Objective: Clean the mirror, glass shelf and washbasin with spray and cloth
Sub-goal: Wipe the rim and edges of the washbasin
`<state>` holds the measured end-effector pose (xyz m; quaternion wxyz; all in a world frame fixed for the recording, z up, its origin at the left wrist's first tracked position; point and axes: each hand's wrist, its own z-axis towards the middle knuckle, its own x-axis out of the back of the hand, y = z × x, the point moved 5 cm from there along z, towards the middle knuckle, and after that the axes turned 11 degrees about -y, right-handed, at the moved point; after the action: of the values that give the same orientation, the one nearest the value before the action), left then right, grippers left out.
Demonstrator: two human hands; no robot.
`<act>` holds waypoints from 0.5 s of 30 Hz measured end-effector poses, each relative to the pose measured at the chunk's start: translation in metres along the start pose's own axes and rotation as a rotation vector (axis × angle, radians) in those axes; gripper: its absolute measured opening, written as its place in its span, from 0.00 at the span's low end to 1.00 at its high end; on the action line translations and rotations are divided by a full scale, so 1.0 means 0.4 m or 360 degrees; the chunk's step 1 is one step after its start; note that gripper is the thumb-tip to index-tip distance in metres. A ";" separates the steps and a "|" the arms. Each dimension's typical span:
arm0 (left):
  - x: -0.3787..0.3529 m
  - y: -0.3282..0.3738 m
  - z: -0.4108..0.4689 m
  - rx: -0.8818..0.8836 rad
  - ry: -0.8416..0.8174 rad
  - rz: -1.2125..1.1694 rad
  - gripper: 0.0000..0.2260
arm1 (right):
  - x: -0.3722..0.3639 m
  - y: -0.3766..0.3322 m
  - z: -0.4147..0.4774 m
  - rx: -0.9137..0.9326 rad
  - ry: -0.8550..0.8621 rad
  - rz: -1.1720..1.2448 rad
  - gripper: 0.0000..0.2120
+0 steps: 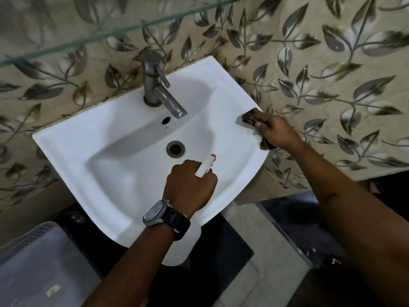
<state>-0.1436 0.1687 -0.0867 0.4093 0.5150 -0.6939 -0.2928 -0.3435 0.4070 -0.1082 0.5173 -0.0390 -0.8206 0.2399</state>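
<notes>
A: We look down on the white washbasin (pixel 124 138), and our left hand (pixel 190 185) is curled tight around the spray bottle (pixel 205 166) over the bowl, at about five o'clock from the drain (pixel 175 149)

B: Agreed. Only the white head of the bottle and its red tip show above our knuckles, and the tip points toward one o'clock. A dark watch (pixel 164 216) sits on that wrist

A: Our right hand (pixel 274 131) is out at the three o'clock rim of the basin, fingers folded down and clamped on the dark cloth (pixel 251 117), which it presses onto the rim

B: Yes, part of the cloth pokes out ahead of our fingertips toward ten o'clock, and another bit hangs under the palm over the edge of the basin

A: The metal tap (pixel 159 85) stands at twelve o'clock from the drain, its spout angled toward the bowl, with the overflow hole just below the spout's end

B: The glass shelf (pixel 124 29) runs across the top, from nine o'clock up toward one o'clock, against the leaf-patterned wall tiles (pixel 332 74)

A: At seven o'clock, low beside the basin, we see a pale perforated plastic basket (pixel 39 258). The mirror is out of our view
</notes>
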 end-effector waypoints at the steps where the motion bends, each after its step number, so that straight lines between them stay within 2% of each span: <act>1: 0.001 -0.001 -0.005 -0.0015 -0.0006 0.0033 0.18 | 0.000 0.005 -0.019 -0.0004 0.0057 0.0072 0.19; 5: 0.010 -0.005 -0.020 -0.0020 0.0007 0.0043 0.19 | 0.025 0.020 -0.127 -0.0163 0.0566 0.0895 0.17; 7: 0.008 0.005 -0.022 -0.0010 0.0019 0.0035 0.19 | 0.042 0.033 -0.176 -0.0186 0.0788 0.1174 0.16; 11: -0.007 0.037 -0.024 0.0003 0.0079 0.0013 0.18 | 0.056 0.046 -0.235 -0.0213 0.0861 0.1458 0.15; 15: -0.029 0.055 -0.025 0.0065 0.0107 -0.0035 0.16 | 0.065 0.043 -0.263 -0.0198 0.0854 0.1469 0.16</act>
<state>-0.1438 0.1866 -0.0665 0.4186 0.5403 -0.6800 -0.2655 -0.2675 0.4672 -0.0573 0.5464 -0.4861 -0.5697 0.3749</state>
